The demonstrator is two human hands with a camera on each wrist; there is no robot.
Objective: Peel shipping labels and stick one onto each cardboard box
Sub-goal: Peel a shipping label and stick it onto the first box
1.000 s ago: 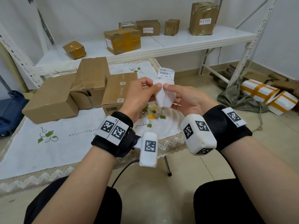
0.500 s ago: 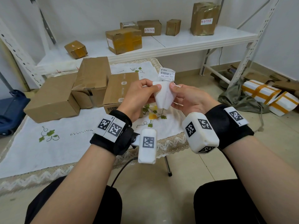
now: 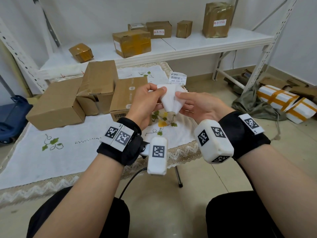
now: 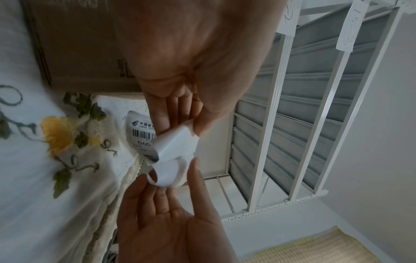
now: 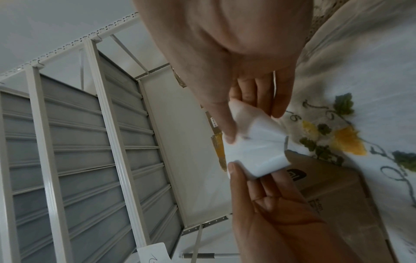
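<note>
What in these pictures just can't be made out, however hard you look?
- Label: whether it has parted from its backing; left hand and right hand cover the edges in all views.
- Its printed face: head view shows only blank white.
- Second label: half hidden by fingers in the left wrist view.
- Shelf box tags: handwriting too small.

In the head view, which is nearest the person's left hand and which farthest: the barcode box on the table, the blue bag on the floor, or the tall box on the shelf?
From the left hand:
1. Barcode box, right beside it on the table.
2. Blue bag, far left on the floor.
3. Tall box, far right on the shelf.
</note>
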